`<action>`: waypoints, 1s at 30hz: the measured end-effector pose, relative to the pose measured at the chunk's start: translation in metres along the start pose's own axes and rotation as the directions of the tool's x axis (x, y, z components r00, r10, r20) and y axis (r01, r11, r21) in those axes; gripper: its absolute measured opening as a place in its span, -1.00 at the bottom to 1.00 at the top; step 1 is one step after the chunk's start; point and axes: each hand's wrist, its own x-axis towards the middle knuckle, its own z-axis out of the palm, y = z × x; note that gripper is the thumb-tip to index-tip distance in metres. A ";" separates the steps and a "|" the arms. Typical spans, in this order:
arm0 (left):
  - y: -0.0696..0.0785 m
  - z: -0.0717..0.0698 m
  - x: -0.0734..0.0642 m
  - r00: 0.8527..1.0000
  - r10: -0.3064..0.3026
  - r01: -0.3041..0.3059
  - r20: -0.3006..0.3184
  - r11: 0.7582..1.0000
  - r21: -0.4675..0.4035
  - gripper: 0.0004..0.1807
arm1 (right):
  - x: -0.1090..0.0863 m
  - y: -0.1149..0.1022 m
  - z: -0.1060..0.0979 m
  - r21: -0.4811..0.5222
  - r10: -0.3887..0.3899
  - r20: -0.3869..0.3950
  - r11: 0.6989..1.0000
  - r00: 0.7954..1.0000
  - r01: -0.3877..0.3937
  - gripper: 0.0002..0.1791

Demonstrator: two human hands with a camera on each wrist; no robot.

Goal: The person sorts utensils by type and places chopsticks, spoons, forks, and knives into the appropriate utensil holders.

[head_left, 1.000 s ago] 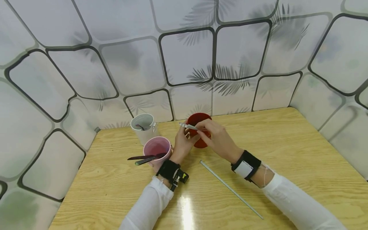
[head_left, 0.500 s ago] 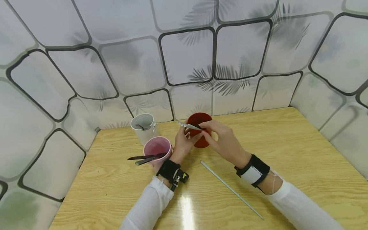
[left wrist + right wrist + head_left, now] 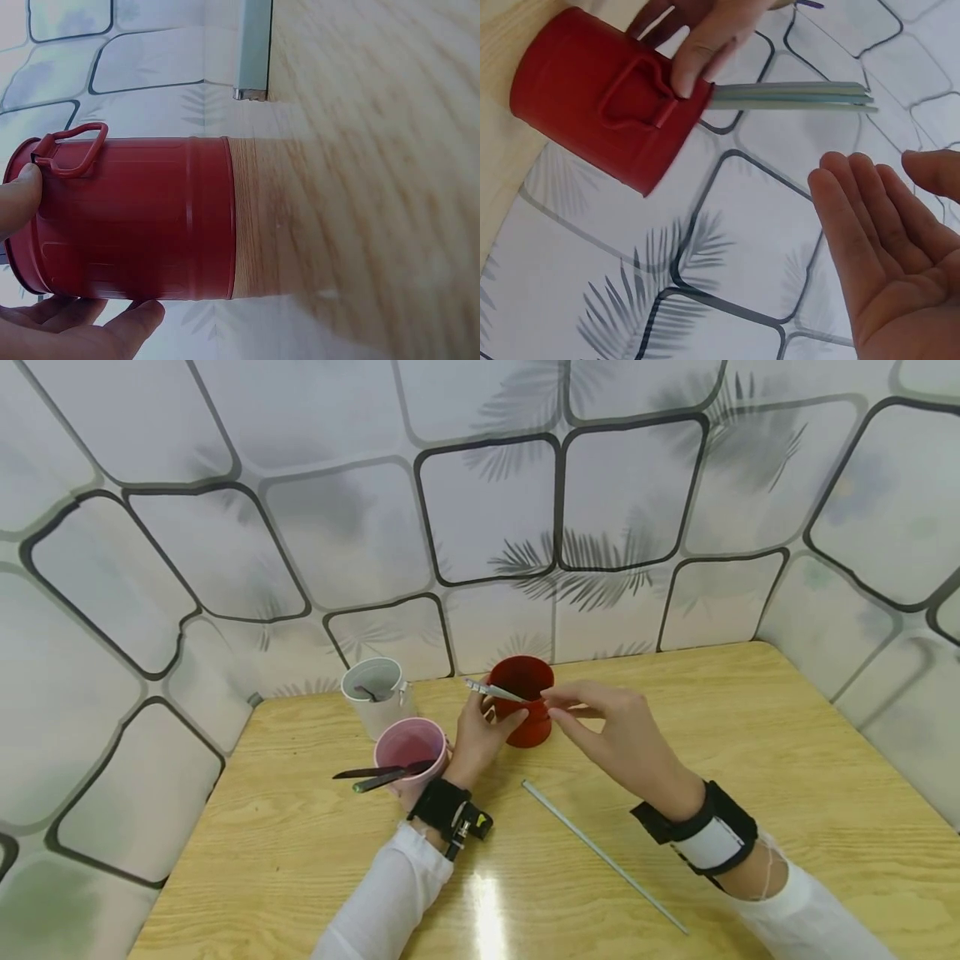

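Observation:
My left hand [image 3: 477, 735] holds a small red metal bucket [image 3: 142, 225] upright on the table, its thumb at the rim beside the wire handle [image 3: 90, 154] and fingers along the far side. Several thin pale green sticks [image 3: 787, 97] stand in the bucket, leaning out over the rim towards the left. Just right of the bucket is my right hand [image 3: 622, 739]. In the right wrist view its fingers [image 3: 874, 214] are extended with nothing between them, apart from the sticks. Another pale green stick [image 3: 603, 857] lies diagonally on the table, in front of the bucket.
A pink bucket [image 3: 408, 739] stands next to my left wrist, with dark sticks [image 3: 375, 772] jutting over its rim to the left. Behind it is a white bucket [image 3: 371, 706] holding a dark stick. A patterned wall [image 3: 487, 510] borders the wooden table [image 3: 750, 735].
My right hand has let go of the sticks and drawn back to the right, off the bucket's mouth. The left hand, bucket and loose stick stay in place.

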 end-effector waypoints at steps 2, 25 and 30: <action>-0.001 -0.001 0.000 1.000 -0.001 0.001 0.000 1.000 -0.006 -0.27 | 0.000 -0.003 -0.004 0.002 0.011 0.012 1.000 1.000 -0.011 -0.72; -0.005 0.001 0.001 1.000 0.000 0.000 0.001 1.000 -0.022 -0.27 | -0.002 -0.008 -0.018 -0.052 0.281 0.284 0.959 0.917 -0.278 -0.91; -0.005 0.001 0.001 1.000 0.004 -0.004 -0.005 1.000 -0.018 -0.28 | -0.005 0.002 -0.005 -0.068 0.358 0.360 0.931 0.862 -0.358 -0.92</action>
